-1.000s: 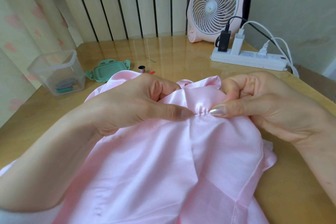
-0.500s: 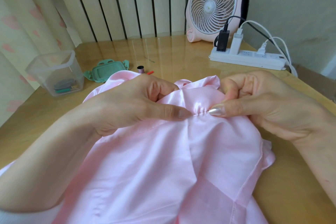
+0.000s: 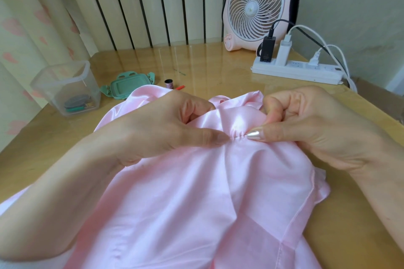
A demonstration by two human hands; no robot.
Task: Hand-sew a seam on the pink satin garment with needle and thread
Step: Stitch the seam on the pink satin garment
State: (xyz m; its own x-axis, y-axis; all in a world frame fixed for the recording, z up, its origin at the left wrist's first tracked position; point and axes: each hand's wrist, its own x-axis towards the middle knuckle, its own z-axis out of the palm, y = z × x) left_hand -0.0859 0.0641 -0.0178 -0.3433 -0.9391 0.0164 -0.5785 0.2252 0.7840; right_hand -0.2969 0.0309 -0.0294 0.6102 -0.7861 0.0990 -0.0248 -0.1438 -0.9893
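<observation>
A: Where's the pink satin garment (image 3: 185, 203)?

B: Spread over the wooden table (image 3: 218, 65), lying under both hands. Its far part is bunched up into a raised fold, and that's where the hands sit.

A: What's the left hand (image 3: 157, 129) doing?

B: It's pinching the garment. The thumb lies flat on the cloth and the fingers are curled behind the fold. The thumb tip sits right at the left end of a short puckered seam (image 3: 238, 135).

A: And the right hand (image 3: 317, 129)?

B: Mirror of that. A thumb w/ a shiny nail touches the right end of the puckers, w/ the fingers curled tight over the fold behind it. So it's gripping the garment too. The thumb tips are near each other but apart, w/ only the puckers btwn them.

A: Needle? Thread?

B: Can't tell. Nothing in either pinch is clear enough to make out.

A: Other stuff, relative to the garment?

B: It's all beyond it.
- **Far left:** a clear plastic container (image 3: 65, 87) w/ small items inside, well apart from the cloth.
- **Top-left edge:** a green snap lid (image 3: 129, 85) just beside it.
- **Far edge:** a small thread spool (image 3: 168, 83) and a red bit (image 3: 180, 88), both near.
- **Far right:** a white power strip (image 3: 295, 71) w/ a black charger (image 3: 267, 49) and a white charger (image 3: 284, 50) plugged in.
- **Behind the strip:** a pink desk fan (image 3: 260, 4), farthest from the garment.
</observation>
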